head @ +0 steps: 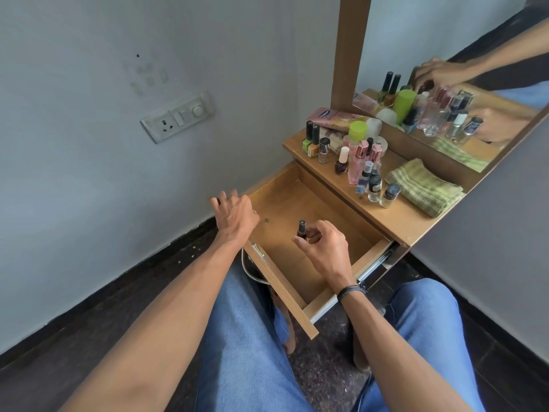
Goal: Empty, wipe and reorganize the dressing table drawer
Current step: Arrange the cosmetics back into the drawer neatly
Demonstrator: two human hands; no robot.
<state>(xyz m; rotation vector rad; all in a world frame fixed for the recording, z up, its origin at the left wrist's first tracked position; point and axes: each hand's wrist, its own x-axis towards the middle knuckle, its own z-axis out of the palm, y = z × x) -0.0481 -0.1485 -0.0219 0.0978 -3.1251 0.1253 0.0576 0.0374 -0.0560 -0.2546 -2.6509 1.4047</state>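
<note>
In the head view, the drawer (pixel 300 200) is seen pulled fully out from under the surface (pixel 401 215), its wooden bottom bare apart from one item. A small dark spray bottle (pixel 301 228) is held upright over the middle of the drawer, near its front half. It is pinched by the thumb and fingertips of the right grip (pixel 325 248), which is curled round the bottle's lower body while the cap is left showing. A dark wristband (pixel 352 291) is worn on that wrist, above the drawer's front right corner.

The left grip (pixel 236 214) is held at the drawer's left rim, near its front corner, with the fingers loosely spread and nothing grasped. Whether the rim is touched cannot be told.

On the surface, a cluster of small bottles is stood along the left end and the front edge. It includes a green nail polish (pixel 307 142), a tall pink bottle (pixel 356 166) and a lime-capped bottle (pixel 357 130). A pink packet (pixel 335 117) is laid at the back left corner. A folded green checked cloth (pixel 427 188) is laid at the right end, just beside the bottles. The items and an arm are reflected in the mirror (pixel 445 40) behind the surface. A switch plate (pixel 178 115) is fixed to the wall on the left.
</note>
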